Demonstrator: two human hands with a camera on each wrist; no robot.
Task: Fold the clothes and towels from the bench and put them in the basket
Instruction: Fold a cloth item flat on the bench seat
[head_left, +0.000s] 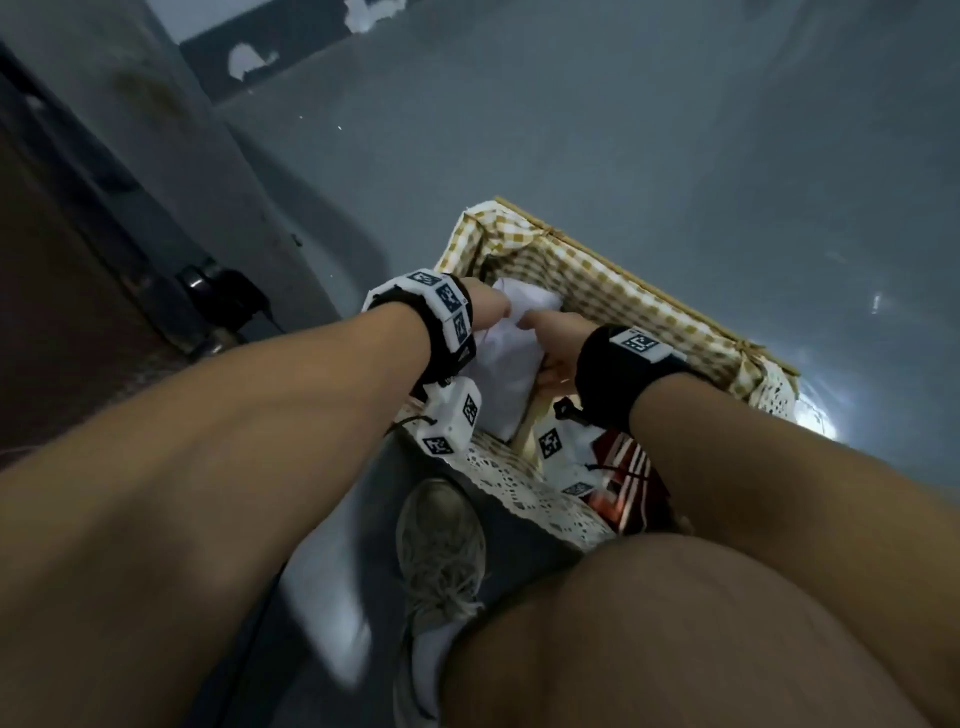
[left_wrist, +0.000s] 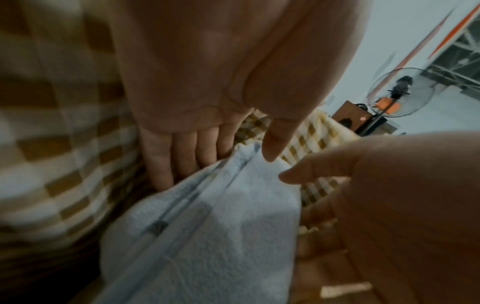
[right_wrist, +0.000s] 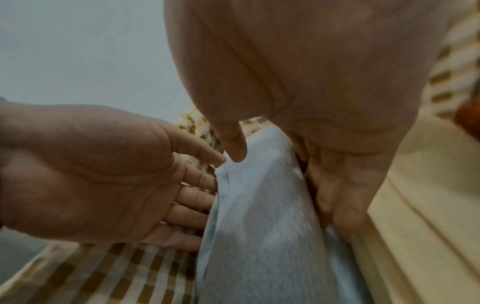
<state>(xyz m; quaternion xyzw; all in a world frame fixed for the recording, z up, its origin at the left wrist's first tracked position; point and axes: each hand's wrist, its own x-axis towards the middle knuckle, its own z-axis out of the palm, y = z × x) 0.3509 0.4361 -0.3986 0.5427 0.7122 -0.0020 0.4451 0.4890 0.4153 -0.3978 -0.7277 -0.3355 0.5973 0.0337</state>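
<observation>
A folded white towel (head_left: 506, 364) stands on edge inside the wicker basket (head_left: 649, 301), which has a brown-and-white checked lining. My left hand (head_left: 488, 306) lies flat against the towel's left side, fingers (left_wrist: 166, 160) straight down between towel (left_wrist: 221, 226) and lining (left_wrist: 52, 144), thumb on the top edge. My right hand (head_left: 553, 340) flanks the other side. Its fingers (right_wrist: 337, 195) run straight down beside the towel (right_wrist: 259, 226) and its thumb touches the top edge. The fingertips of both hands are hidden below.
A cream folded cloth (right_wrist: 415, 205) lies in the basket right of the towel, and a red-and-white striped item (head_left: 631, 478) sits at the near end. My shoe (head_left: 441, 545) and knee (head_left: 675, 623) are next to the basket on the grey floor. A dark cabinet (head_left: 78, 260) stands left.
</observation>
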